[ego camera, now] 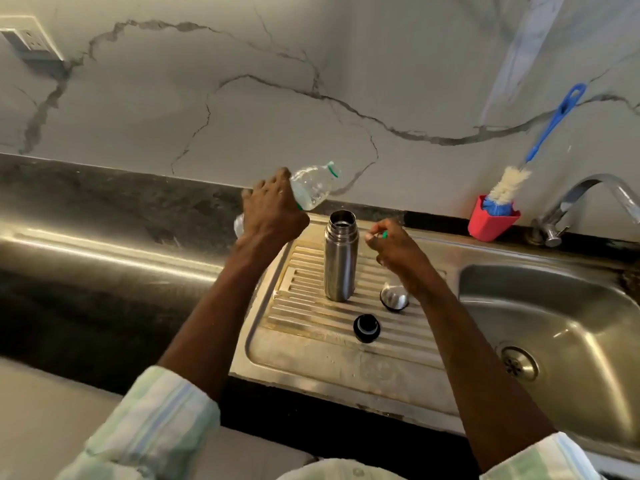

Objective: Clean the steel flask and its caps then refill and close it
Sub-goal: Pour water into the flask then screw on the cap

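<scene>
1. Refilling appears at hand: the left hand (272,216) grips a tilted water bottle (311,187), the right hand (394,247) pinches what looks like its green cap (384,234).
2. Next, the bottle's mouth must meet the flask's opening.
3. The steel flask (341,256) stands open on the worktop's drainboard (346,368) between both hands, its two caps (366,328) nearer the person.

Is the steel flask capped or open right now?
Open: the steel flask stands upright, mouth bare, with both caps on the drainboard.
</scene>
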Demonstrator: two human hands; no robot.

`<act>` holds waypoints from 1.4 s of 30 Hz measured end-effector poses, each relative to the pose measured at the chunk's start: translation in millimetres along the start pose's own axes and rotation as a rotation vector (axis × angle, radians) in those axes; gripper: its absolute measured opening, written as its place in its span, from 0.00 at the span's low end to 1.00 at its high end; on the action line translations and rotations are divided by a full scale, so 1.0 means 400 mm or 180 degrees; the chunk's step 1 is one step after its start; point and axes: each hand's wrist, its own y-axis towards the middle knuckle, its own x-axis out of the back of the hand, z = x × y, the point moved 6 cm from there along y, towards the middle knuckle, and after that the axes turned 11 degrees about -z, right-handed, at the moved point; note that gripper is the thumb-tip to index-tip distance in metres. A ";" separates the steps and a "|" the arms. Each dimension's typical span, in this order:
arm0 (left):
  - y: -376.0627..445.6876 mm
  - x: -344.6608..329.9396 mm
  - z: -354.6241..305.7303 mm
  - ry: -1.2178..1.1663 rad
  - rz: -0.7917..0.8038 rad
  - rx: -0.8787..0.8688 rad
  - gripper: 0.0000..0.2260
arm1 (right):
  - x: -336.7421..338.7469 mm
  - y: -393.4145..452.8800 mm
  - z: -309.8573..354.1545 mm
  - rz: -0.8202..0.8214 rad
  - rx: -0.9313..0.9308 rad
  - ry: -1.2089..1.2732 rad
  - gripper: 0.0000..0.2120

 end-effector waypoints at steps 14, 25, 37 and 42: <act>-0.367 -0.163 -0.175 -0.2655 0.0711 0.1130 0.32 | 0.179 -0.078 0.041 -0.0058 0.0726 0.1186 0.12; -0.429 -0.262 -0.362 -0.2432 0.1132 0.1023 0.28 | 0.327 -0.113 0.001 0.0759 0.1112 -0.0268 0.16; -0.411 -0.267 -0.407 -0.3548 0.1375 0.1527 0.30 | 0.395 -0.100 -0.071 0.1109 0.0743 -0.0145 0.17; -0.410 -0.276 -0.411 -0.3317 0.1315 0.1352 0.28 | 0.387 -0.069 -0.130 0.0450 0.0042 0.1199 0.12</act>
